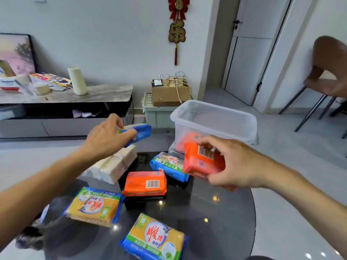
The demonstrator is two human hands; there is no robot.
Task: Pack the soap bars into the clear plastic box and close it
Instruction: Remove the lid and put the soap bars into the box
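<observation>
- Soap bars in printed plastic wrappers lie spread over a round dark glass table; two yellow bars with blue-and-green wrappers sit nearest, one at the front and one to its left.
- An orange-wrapped bar with a barcode rests at the middle, and a blue-edged bar lies just beyond it, close to the box.
- A clear plastic box stands open at the table's far right edge — one orange bar shows through its wall.
- Left hand grips a blue-wrapped bar in the air, above a pack of white bars in clear film.
- Right hand grasps an orange-wrapped bar, barcode up, held just in front of the box.
</observation>
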